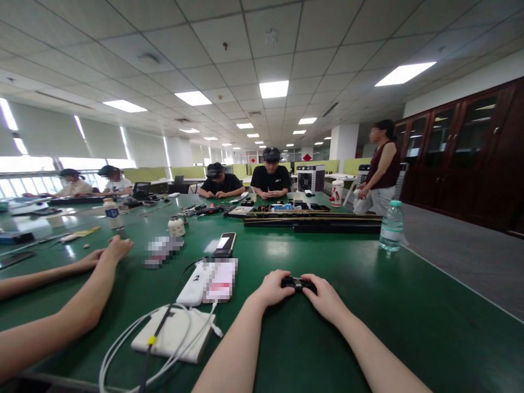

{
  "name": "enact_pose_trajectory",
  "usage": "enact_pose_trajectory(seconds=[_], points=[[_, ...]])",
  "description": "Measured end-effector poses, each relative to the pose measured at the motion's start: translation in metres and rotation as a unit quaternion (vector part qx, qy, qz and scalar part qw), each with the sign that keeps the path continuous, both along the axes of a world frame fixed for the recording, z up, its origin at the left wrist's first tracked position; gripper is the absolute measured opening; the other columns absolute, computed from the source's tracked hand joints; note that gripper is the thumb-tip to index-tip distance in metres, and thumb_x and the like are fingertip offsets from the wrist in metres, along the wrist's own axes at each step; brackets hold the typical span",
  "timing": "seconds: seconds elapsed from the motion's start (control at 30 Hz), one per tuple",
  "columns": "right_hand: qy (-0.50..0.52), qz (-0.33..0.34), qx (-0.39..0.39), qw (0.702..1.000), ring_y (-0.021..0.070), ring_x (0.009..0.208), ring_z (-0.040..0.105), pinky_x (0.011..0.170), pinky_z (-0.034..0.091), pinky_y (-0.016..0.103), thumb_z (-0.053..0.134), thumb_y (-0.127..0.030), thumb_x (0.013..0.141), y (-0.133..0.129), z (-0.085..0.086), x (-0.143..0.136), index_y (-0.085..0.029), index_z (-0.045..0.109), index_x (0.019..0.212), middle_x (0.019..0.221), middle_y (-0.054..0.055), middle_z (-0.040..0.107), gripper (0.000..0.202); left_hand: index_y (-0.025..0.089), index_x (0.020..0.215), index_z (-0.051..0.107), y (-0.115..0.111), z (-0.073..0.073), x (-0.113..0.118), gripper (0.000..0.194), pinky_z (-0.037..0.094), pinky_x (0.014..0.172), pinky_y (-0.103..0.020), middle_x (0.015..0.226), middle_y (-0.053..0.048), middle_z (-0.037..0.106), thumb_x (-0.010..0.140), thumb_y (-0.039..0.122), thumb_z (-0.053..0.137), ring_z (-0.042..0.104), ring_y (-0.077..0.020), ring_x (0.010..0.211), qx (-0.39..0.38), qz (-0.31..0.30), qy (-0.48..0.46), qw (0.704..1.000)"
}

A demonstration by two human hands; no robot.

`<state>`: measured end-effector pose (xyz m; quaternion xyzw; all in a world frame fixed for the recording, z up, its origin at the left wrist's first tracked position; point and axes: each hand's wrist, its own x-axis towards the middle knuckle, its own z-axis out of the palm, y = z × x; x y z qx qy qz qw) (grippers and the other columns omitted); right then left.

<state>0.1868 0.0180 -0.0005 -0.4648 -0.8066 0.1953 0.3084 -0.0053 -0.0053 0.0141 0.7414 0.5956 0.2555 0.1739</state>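
Note:
A small black object (pixel 295 282) with a paler patch in its middle sits low over the green table (pixel 286 338); its kind cannot be made out. My left hand (pixel 275 287) grips its left end, thumb along the near side and fingers on the far side. At its right end, my right hand (pixel 323 295) holds it the same way, the thumb pressing near the pale patch. My fingers hide both ends of the object. To the left of my left hand are a white power bank (pixel 196 286) marked "2" and a phone with a blurred screen (pixel 220 281).
A white box (pixel 176 333) lies under looped white cable at the near left. A water bottle (pixel 391 226) stands right, beside long black bars (pixel 335 222). Another person's forearms (pixel 82 305) rest at left. Several people sit across the table; one person (pixel 380 169) stands right.

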Motion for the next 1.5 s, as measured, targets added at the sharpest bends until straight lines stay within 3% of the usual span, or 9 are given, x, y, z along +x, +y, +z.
enact_pose_trajectory(seconds=[0.13,0.3,0.43,0.63,0.83,1.1,1.27,1.5], points=[[0.015,0.016,0.023,0.999,0.0245,0.11,0.058,0.099,0.042,0.039,0.055,-0.027,0.078,-0.0011,-0.0002,-0.0008,-0.02,0.064,0.11,0.116,0.008,0.066,0.035,0.02,0.118,0.063,-0.0019,0.0035,0.0006,0.042,0.045,0.099,-0.035,0.117,-0.008,0.066,0.077,0.029,0.062,0.06,-0.0243,0.109,0.009,-0.007,0.017,1.0],[0.017,0.048,0.031,0.998,0.0241,0.106,0.059,0.098,0.043,0.04,0.055,-0.031,0.079,-0.0032,0.0027,-0.0019,-0.023,0.068,0.102,0.11,0.007,0.068,0.027,0.022,0.118,0.063,-0.0028,0.0047,0.0006,0.046,0.045,0.1,-0.036,0.117,-0.007,0.066,0.074,0.034,0.067,0.059,-0.0248,0.11,0.013,-0.022,0.019,1.0],[0.017,0.044,0.029,0.998,0.0237,0.103,0.06,0.095,0.044,0.039,0.054,-0.031,0.079,-0.0031,0.0029,-0.0017,-0.023,0.069,0.097,0.107,0.006,0.069,0.025,0.021,0.124,0.058,-0.0027,0.0044,0.0009,0.056,0.044,0.102,-0.037,0.123,-0.008,0.063,0.071,0.037,0.069,0.057,-0.0261,0.114,0.007,-0.009,0.012,1.0],[0.007,0.034,0.028,0.999,0.0239,0.103,0.06,0.094,0.044,0.038,0.055,-0.03,0.077,-0.0044,0.0043,-0.0018,-0.022,0.068,0.099,0.107,0.007,0.068,0.026,0.021,0.117,0.063,-0.0037,0.0066,0.0014,0.043,0.045,0.1,-0.036,0.118,-0.007,0.066,0.076,0.034,0.064,0.059,-0.0249,0.11,0.008,-0.017,0.029,0.999],[0.001,0.032,0.019,0.999,0.0248,0.103,0.06,0.095,0.044,0.039,0.053,-0.029,0.079,-0.0051,0.0056,-0.0014,-0.023,0.068,0.098,0.107,0.007,0.068,0.025,0.019,0.123,0.06,-0.0037,0.006,0.0012,0.052,0.044,0.101,-0.038,0.123,-0.009,0.063,0.075,0.038,0.065,0.057,-0.0268,0.114,0.003,-0.01,0.017,1.0],[0.008,0.039,0.027,0.999,0.0242,0.102,0.06,0.093,0.044,0.038,0.053,-0.031,0.079,-0.0026,0.0028,-0.0009,-0.021,0.068,0.099,0.106,0.008,0.068,0.026,0.019,0.118,0.063,-0.0029,0.005,0.0015,0.044,0.045,0.099,-0.037,0.118,-0.008,0.065,0.078,0.036,0.061,0.059,-0.0263,0.11,0.007,-0.018,0.026,0.999],[0.007,0.038,0.026,0.999,0.0241,0.102,0.06,0.094,0.044,0.038,0.053,-0.03,0.079,-0.0005,0.0003,-0.0011,-0.02,0.068,0.098,0.106,0.008,0.068,0.026,0.017,0.125,0.059,-0.0032,0.0053,0.0013,0.055,0.044,0.102,-0.038,0.124,-0.011,0.062,0.074,0.037,0.065,0.057,-0.0279,0.115,0.004,-0.013,0.013,1.0],[0.005,0.039,0.019,0.999,0.0246,0.103,0.059,0.095,0.043,0.039,0.053,-0.029,0.08,-0.0022,0.0025,-0.0008,-0.021,0.067,0.099,0.107,0.007,0.068,0.025,0.021,0.12,0.062,-0.0036,0.0054,0.0006,0.047,0.044,0.1,-0.038,0.119,-0.008,0.065,0.077,0.037,0.062,0.058,-0.0259,0.112,0.004,-0.019,0.02,1.0]])
